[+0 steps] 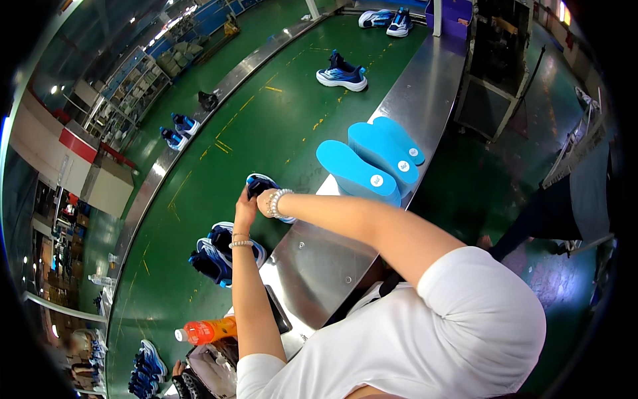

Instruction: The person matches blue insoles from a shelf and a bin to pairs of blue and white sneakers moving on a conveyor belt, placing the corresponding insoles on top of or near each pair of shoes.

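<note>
A blue and white sneaker (260,179) with a dark collar is at the steel edge of the green belt, between my two hands. My left hand (246,209) is closed on the side of its collar. My right hand (266,202) is closed at the shoe opening, its fingertips partly hidden by the hand itself. Below my left wrist, a pair of similar sneakers (216,253) lies on the belt, partly covered by my forearm. Beyond my right forearm, several light blue insoles (355,166) stand in stacks on the steel ledge.
Farther along the green belt (246,139) are a single sneaker (341,74) and a pair (385,22). More sneakers (178,132) sit on the far rail. An orange drink bottle (206,330) lies near my left elbow. Another person's legs (531,216) show at right.
</note>
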`<action>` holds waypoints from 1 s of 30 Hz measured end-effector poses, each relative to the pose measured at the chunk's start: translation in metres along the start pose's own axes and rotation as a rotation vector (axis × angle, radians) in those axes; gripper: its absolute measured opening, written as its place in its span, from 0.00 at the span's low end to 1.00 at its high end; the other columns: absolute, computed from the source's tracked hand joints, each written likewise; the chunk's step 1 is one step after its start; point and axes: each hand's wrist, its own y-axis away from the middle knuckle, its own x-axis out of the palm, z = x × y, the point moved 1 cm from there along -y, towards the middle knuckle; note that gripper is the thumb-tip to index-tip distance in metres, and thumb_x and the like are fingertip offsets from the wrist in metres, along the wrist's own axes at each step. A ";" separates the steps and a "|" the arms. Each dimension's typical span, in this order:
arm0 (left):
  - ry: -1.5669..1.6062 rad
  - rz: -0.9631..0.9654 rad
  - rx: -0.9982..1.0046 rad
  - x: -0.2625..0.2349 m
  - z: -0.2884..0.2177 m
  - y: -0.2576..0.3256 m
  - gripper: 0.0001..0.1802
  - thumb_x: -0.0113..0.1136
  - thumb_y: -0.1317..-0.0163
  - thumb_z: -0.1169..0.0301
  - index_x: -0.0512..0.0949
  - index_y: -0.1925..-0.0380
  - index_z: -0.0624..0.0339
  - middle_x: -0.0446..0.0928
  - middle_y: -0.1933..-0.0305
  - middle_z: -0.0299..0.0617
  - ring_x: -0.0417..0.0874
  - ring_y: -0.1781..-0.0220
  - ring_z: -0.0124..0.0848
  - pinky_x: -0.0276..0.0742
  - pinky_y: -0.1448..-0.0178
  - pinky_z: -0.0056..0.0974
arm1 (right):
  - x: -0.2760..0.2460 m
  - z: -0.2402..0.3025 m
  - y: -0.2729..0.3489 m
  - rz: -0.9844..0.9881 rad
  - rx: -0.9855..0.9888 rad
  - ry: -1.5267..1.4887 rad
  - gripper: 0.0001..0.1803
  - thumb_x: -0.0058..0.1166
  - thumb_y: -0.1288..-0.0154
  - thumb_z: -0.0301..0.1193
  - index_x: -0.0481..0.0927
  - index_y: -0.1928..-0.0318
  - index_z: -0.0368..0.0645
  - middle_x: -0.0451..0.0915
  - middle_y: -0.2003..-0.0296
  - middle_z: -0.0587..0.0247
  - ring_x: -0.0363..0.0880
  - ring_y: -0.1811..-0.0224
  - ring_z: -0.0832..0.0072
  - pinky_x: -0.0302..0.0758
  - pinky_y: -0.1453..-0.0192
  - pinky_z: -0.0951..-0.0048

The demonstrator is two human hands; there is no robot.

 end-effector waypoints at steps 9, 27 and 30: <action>-0.679 0.286 -0.143 0.026 -0.077 0.004 0.10 0.48 0.53 0.76 0.78 0.73 0.68 0.76 0.67 0.56 0.77 0.62 0.50 0.72 0.55 0.45 | -0.206 -0.116 0.075 -0.093 -0.170 -0.015 0.19 0.45 0.48 0.40 0.78 0.63 0.39 0.78 0.64 0.52 0.77 0.63 0.61 0.73 0.57 0.63; -1.116 0.380 -0.443 0.078 0.060 -0.037 0.20 0.47 0.51 0.64 0.71 0.58 0.60 0.66 0.51 0.51 0.66 0.47 0.44 0.57 0.42 0.42 | -0.167 -0.428 0.035 -0.404 0.667 -0.062 0.27 0.51 0.50 0.35 0.67 0.46 0.51 0.68 0.49 0.49 0.70 0.50 0.55 0.69 0.45 0.64; -1.115 0.329 -0.407 0.071 0.074 -0.022 0.16 0.47 0.51 0.66 0.73 0.63 0.62 0.69 0.56 0.53 0.69 0.52 0.45 0.61 0.45 0.43 | -0.177 -0.426 0.023 -0.241 0.464 -0.003 0.19 0.56 0.52 0.37 0.77 0.57 0.45 0.77 0.61 0.51 0.76 0.57 0.60 0.72 0.51 0.66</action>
